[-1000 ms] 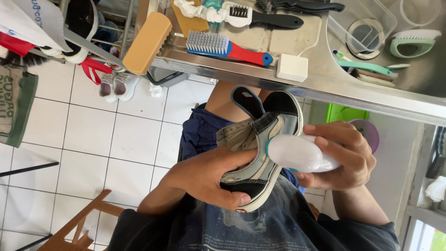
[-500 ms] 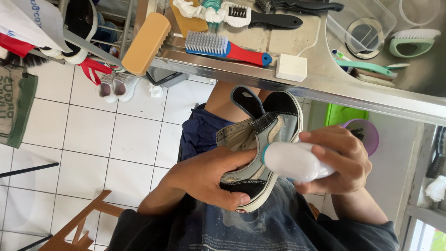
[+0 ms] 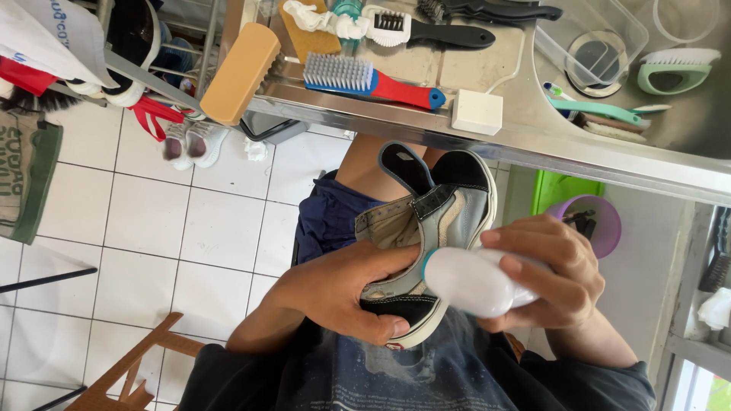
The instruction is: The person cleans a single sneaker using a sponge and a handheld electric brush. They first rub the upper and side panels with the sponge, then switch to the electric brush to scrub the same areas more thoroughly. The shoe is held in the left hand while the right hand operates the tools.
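My left hand (image 3: 343, 293) grips a grey and black sneaker (image 3: 434, 221) from below, holding it over my lap with its opening turned toward the table. My right hand (image 3: 552, 270) is wrapped around a white bottle (image 3: 468, 281) with a teal collar, whose end rests against the side of the sneaker. Both hands sit just below the edge of a metal table (image 3: 533, 144).
On the table lie a blue and red brush (image 3: 365, 80), a black-handled brush (image 3: 434, 27), a white block (image 3: 477, 112), a tan block (image 3: 240, 72), a green brush (image 3: 674, 68) and a clear tub (image 3: 590, 42). A purple cup (image 3: 598, 221) stands below. White tiled floor, small shoes (image 3: 186, 141) and a wooden chair (image 3: 129, 373) lie left.
The white bottle has shifted slightly left and down along the sneaker's side. My left hand keeps the same hold on the shoe.
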